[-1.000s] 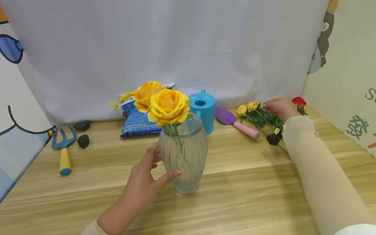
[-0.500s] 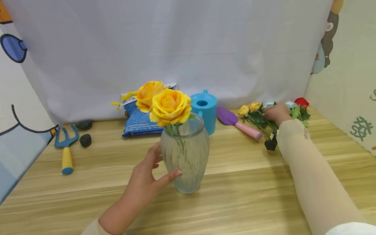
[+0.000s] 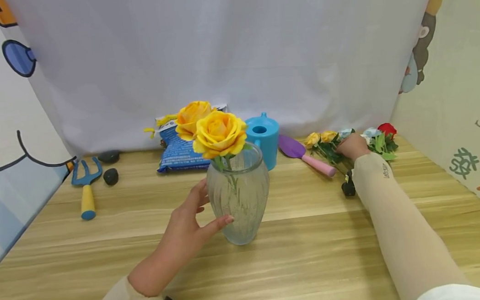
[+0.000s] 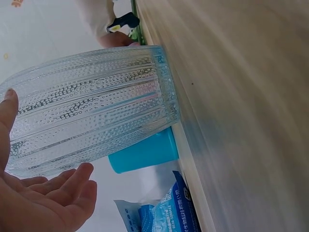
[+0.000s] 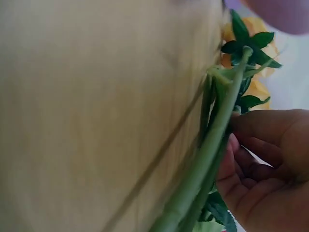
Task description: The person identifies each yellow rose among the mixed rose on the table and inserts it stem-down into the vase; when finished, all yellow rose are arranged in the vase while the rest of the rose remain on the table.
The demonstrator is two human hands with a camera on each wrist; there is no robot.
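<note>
A ribbed clear glass vase [image 3: 243,200] stands upright at mid-table with two yellow artificial roses [image 3: 219,134] in it. My left hand [image 3: 186,222] holds the vase's left side, thumb in front and fingers behind. In the left wrist view the thumb and fingers lie along the vase [image 4: 91,106]. At the back right, my right hand [image 3: 353,146] reaches into a row of artificial flowers. The right wrist view has its thumb and forefinger pinched together at green flower stems [image 5: 212,140]; the blossom of the pinched stem cannot be told. Small yellow roses [image 3: 321,138] lie left of this hand.
Behind the vase are a blue printed bag [image 3: 182,153] and a blue watering can [image 3: 267,141]. A purple trowel with a pink handle [image 3: 318,165] lies left of the flowers. A hand fork [image 3: 87,191] and dark stones [image 3: 110,176] lie at left. A red rose [image 3: 386,129] is far right.
My right hand has lowered into the flowers and its fingers have closed at the stems, uncovering pale blue blossoms on both sides. The left hand stays on the vase.
</note>
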